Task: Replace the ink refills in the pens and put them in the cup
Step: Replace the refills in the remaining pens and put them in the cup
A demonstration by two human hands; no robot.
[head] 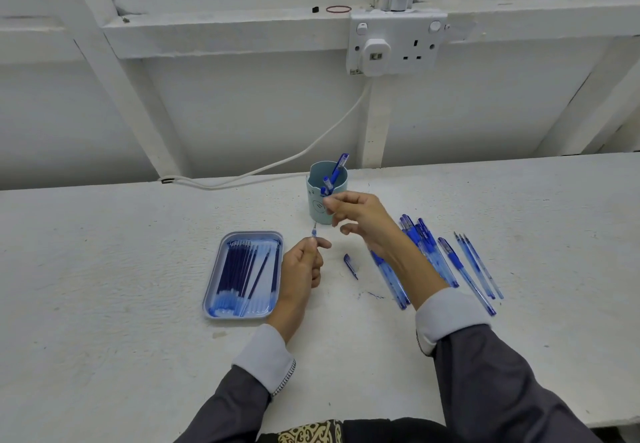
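Your L hand [301, 266] grips a pen [314, 233], tip up, just this side of the cup [317, 207] on the counter [138, 269]. R hand [360, 217] is at the cup front; can't tell if its fingers [333, 202] hold anything.

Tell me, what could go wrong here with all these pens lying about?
The right hand hovers right by the cup; a nudge might tip it, pens included.
The loose cap lies between the hands and could get swept away.
The left hand grips a pen part tip up; ink marks already stain the table, so more smearing seems possible.
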